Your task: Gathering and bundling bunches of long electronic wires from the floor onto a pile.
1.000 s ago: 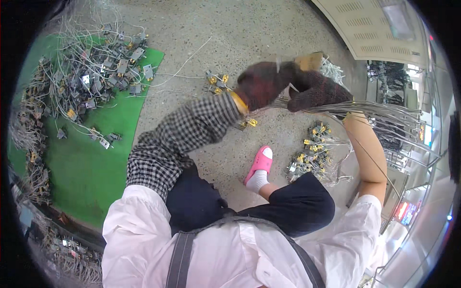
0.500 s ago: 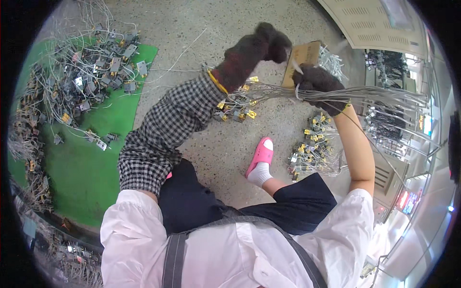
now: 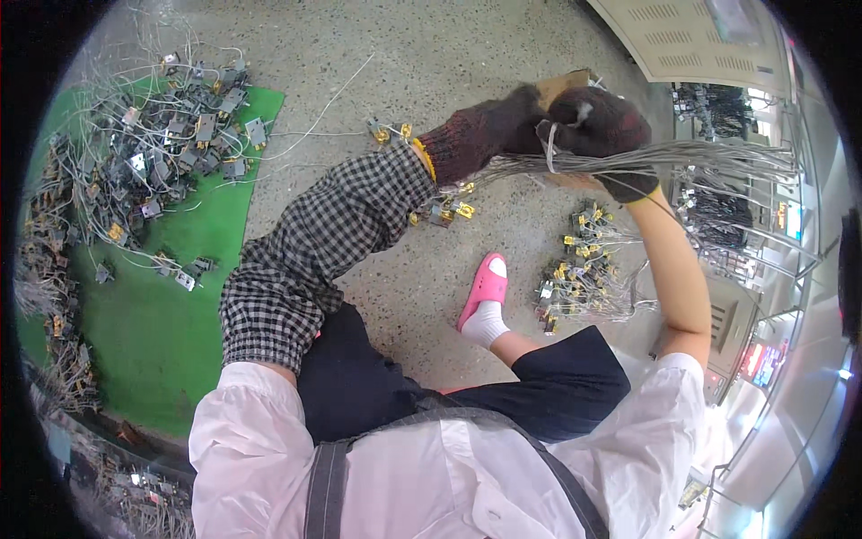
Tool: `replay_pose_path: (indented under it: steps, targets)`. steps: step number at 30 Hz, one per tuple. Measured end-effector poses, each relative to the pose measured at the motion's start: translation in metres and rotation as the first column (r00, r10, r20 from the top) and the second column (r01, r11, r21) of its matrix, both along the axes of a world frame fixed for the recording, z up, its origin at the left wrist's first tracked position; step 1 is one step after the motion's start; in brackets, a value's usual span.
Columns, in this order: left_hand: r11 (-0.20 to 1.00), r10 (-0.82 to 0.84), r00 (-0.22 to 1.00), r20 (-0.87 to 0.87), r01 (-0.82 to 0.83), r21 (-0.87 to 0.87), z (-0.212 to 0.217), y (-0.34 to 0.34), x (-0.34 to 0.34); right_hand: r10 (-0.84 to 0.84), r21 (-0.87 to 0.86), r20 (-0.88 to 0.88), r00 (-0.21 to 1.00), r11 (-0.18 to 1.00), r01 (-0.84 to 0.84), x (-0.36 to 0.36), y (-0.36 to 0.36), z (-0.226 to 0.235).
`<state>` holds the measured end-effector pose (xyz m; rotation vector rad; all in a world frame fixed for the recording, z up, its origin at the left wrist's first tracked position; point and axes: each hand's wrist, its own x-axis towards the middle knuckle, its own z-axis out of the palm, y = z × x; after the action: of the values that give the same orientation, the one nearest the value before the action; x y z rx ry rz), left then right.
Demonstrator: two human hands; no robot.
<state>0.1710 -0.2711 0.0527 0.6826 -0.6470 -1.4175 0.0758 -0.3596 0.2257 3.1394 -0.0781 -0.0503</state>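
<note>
A bundle of grey cables (image 3: 709, 157) runs sideways in front of me, with a narrow white cable tie (image 3: 550, 148) looped round it. My right hand (image 3: 606, 126), in a dark knitted glove, is closed around the bundle just right of the tie. From the left, my left hand (image 3: 521, 121), in a matching glove, meets the tie with fingers drawn together; its fingertips are partly hidden. Below the left wrist hang the bundle's yellow and grey connector ends (image 3: 449, 212), partly covered by the checked sleeve (image 3: 332, 225).
On the left, a green mat (image 3: 144, 359) carries a tangled heap of grey connectors with cables (image 3: 197, 135). Another pile of yellow-ended cables (image 3: 584, 269) lies right of my pink shoe (image 3: 485, 292). A cardboard box (image 3: 566, 85) stands behind my hands, near a beige vented cabinet (image 3: 682, 40).
My left hand has come down and right to the cable tie, beside my right hand. The right hand has shifted slightly up and right, and the cardboard box is now mostly covered.
</note>
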Motion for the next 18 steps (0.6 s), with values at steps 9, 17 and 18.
replay_pose_path:
  steps: [9, 17, 18]
  targets:
    - [0.663, 0.682, 0.448, 0.578, -0.044, -0.748, 0.037, 0.037, 0.023, -0.098, 0.328, 0.146, 0.984, 0.944, 0.045, -0.054, -0.006, -0.022]
    - [0.586, 0.786, 0.44, 0.434, -0.307, -0.749, 0.043, 0.04, 0.013, -0.559, 0.596, 0.067, 0.826, 0.687, 0.416, -0.115, 0.021, -0.049]
    - [0.741, 0.616, 0.655, 0.438, -0.293, -0.604, 0.048, 0.042, 0.008, -0.703, 0.895, -0.078, 0.707, 0.263, 0.36, -0.107, 0.034, -0.051]
